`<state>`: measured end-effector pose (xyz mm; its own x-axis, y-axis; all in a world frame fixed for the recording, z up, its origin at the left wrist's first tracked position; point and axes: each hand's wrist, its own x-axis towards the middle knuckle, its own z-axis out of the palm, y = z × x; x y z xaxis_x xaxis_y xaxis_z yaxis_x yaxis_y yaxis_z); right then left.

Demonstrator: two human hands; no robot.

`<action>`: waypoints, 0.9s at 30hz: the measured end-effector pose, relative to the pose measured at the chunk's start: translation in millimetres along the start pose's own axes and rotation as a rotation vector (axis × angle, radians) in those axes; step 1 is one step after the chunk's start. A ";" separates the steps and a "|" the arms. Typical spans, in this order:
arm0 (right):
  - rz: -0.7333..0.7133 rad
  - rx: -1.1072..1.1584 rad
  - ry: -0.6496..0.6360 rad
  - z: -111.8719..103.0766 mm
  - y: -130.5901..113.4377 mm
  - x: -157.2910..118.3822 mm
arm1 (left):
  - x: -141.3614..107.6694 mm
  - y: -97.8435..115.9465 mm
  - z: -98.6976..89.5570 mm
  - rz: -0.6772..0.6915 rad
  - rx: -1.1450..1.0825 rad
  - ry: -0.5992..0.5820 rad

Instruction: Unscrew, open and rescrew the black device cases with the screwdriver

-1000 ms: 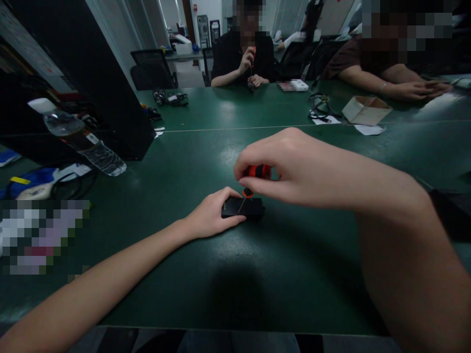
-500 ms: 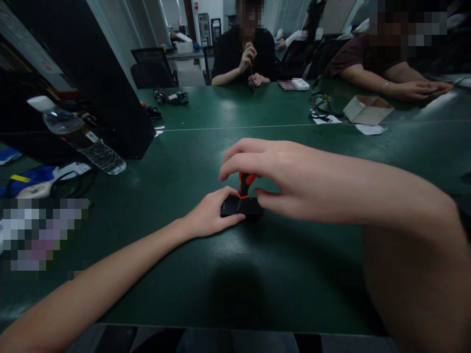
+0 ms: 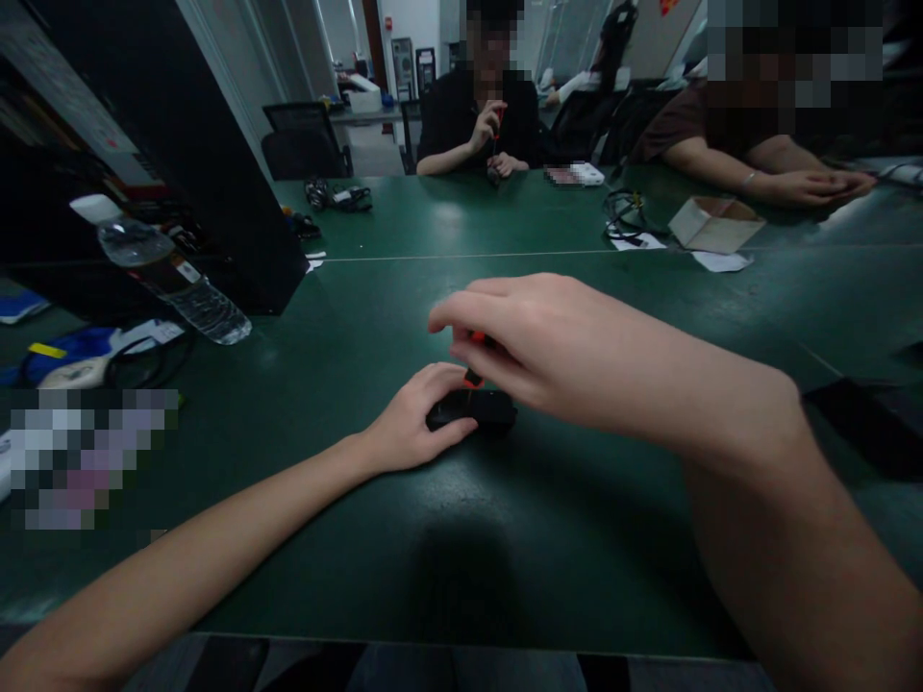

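Note:
On the green table lies a small black box-shaped device (image 3: 491, 411), its exact kind unclear. My left hand (image 3: 411, 423) grips its left end, thumb along the near side and fingers over the far side. A red and black screwdriver (image 3: 474, 378) stands nearly upright on the device, its thin shaft meeting the top face. My right hand (image 3: 534, 336) is closed around the handle from above and hides most of it.
A clear water bottle (image 3: 173, 269) leans at the left beside a black cabinet (image 3: 237, 221). Blue items and cables lie below it. Farther back are an open cardboard box (image 3: 713, 226), coiled black cables (image 3: 337, 195) and two people seated across the green table (image 3: 346, 317).
My right hand's fingers have closed around the screwdriver handle, where they were spread before, and its wrist has turned. My left hand stays on the black device. The view has shifted slightly.

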<state>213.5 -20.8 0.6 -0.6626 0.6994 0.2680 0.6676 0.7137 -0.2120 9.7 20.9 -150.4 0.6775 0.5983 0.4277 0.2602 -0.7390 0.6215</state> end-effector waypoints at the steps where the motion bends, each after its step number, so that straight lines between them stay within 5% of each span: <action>1: -0.032 0.015 -0.002 -0.1 -0.6 -0.1 | -0.1 1.1 -0.3 0.032 -0.019 0.023; 5: -0.108 0.029 -0.005 -0.7 -4.8 -0.5 | -0.3 3.1 -0.8 0.067 -0.059 0.027; 11: 0.131 -0.239 0.020 -2.5 -11.6 0.5 | -1.5 -1.5 2.5 0.065 -0.056 0.025; 17: -0.077 -0.082 -0.007 -4.0 -11.9 -8.8 | -1.4 -0.3 2.2 0.083 -0.052 0.033; 22: 0.106 -0.226 0.048 -7.0 -10.7 -5.6 | -1.7 0.3 1.5 0.044 -0.042 -0.005; 27: -0.111 -0.054 -0.026 -12.6 -10.7 -7.5 | -2.8 -1.8 2.8 0.060 -0.027 0.019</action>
<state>215.5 -34.1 12.7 -0.7414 0.6177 0.2623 0.6066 0.7840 -0.1317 9.3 19.6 -154.5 0.6777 0.5597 0.4770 0.2013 -0.7650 0.6117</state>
